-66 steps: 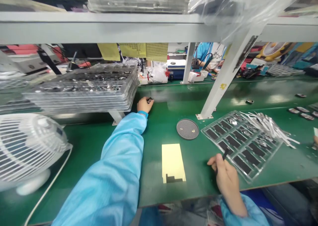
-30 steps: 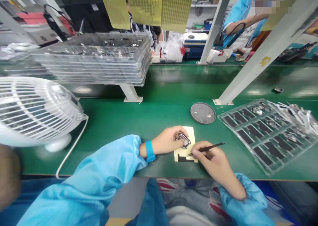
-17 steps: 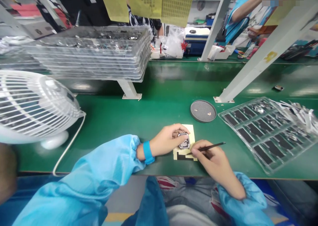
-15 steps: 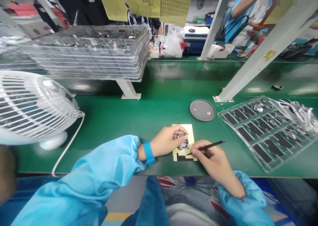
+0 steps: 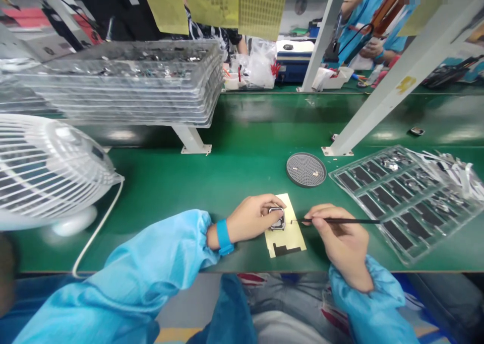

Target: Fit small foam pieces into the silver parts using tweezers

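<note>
My left hand (image 5: 251,215) is closed on a small square watch case (image 5: 278,219) with a silvery rim, thumb and fingers at its edges. The case rests on a pale yellow sheet (image 5: 291,239) that carries a dark cut-out shape near its lower edge. My right hand (image 5: 340,233) pinches slim black tweezers (image 5: 351,220), held almost level with the tip pointing left over the sheet. Beside the tip, just right of the case, is a tiny dark piece (image 5: 291,222); whether the tip grips it I cannot tell.
A round grey perforated dish (image 5: 306,170) lies beyond the sheet. To the right is a clear compartment tray (image 5: 372,198) with dark strips and metallic parts. A white fan (image 5: 49,167) and stacked clear trays (image 5: 132,92) stand left. White posts (image 5: 372,94) rise behind.
My right hand has drawn back to the right and the tweezers now lie flatter. The yellow sheet has turned slightly. My left hand still holds the watch case.
</note>
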`<state>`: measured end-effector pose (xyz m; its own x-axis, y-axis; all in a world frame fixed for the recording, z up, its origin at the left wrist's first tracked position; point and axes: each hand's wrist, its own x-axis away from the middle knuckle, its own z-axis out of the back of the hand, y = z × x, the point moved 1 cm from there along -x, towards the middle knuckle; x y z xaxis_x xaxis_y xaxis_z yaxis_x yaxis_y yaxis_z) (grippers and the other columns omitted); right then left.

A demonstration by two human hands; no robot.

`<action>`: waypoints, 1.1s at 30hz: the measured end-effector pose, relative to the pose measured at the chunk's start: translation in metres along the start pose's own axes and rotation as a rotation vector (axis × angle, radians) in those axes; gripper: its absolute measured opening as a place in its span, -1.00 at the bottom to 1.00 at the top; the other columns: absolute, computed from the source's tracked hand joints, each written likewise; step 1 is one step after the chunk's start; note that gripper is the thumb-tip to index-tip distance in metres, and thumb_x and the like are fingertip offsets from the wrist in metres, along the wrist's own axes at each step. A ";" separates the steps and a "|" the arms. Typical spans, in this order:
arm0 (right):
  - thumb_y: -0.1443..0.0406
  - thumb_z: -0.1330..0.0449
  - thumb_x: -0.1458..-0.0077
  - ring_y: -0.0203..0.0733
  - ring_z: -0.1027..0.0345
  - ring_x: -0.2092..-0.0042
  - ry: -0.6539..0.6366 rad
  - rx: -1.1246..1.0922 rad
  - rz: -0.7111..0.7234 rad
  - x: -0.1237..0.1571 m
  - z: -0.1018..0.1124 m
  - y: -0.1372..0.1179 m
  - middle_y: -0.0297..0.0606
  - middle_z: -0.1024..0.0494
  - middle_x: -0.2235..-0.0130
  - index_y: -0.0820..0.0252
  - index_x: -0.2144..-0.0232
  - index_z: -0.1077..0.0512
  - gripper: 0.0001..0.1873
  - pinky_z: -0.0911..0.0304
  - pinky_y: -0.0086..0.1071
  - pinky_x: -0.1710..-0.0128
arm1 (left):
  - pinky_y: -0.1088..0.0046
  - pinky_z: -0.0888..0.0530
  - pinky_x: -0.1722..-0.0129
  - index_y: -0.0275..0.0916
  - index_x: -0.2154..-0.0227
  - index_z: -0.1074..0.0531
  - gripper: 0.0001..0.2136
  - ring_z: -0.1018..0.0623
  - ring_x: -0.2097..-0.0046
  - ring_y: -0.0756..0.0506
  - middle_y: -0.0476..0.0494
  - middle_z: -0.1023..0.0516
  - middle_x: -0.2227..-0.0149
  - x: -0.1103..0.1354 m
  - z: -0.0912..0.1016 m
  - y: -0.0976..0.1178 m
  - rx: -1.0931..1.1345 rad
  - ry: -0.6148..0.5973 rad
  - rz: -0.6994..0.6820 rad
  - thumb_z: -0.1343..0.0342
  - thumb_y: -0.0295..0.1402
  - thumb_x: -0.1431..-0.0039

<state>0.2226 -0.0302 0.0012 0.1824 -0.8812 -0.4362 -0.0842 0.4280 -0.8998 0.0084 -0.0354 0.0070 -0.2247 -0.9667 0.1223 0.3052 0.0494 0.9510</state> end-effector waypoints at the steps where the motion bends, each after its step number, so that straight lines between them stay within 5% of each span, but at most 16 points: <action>1: 0.44 -0.24 -0.19 -0.14 -0.46 0.23 0.008 0.008 0.020 0.000 0.000 0.000 -0.20 -0.54 0.28 0.15 0.27 -0.48 -0.89 -0.42 -0.24 0.24 | 0.50 -0.48 0.35 -0.25 0.15 -0.55 -0.76 -0.56 0.33 -0.05 -0.13 -0.61 0.28 0.000 0.000 0.000 -0.002 -0.002 0.007 -0.20 -0.29 -0.15; 16: 0.45 -0.30 -0.14 -0.17 -0.49 0.16 -0.134 0.316 0.113 0.000 -0.005 -0.001 -0.28 -0.61 0.23 0.08 0.26 -0.54 -0.83 -0.40 -0.26 0.13 | 0.55 -0.32 0.45 -0.16 0.05 -0.59 -0.70 -0.39 0.47 0.02 -0.03 -0.56 0.42 0.002 0.001 -0.001 -0.237 -0.006 0.002 -0.11 -0.29 -0.20; 33: 0.46 -0.30 -0.11 -0.13 -0.50 0.19 -0.080 0.270 0.115 0.002 -0.003 -0.005 -0.25 -0.60 0.25 0.08 0.26 -0.54 -0.81 -0.41 -0.24 0.18 | 0.56 -0.27 0.49 -0.14 0.00 -0.56 -0.65 -0.35 0.51 0.03 0.02 -0.49 0.50 0.004 0.002 0.001 -0.204 -0.040 0.003 -0.11 -0.36 -0.15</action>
<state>0.2204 -0.0346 0.0044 0.2638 -0.8099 -0.5239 0.1524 0.5713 -0.8065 0.0055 -0.0389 0.0091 -0.2587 -0.9558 0.1395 0.4862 -0.0040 0.8738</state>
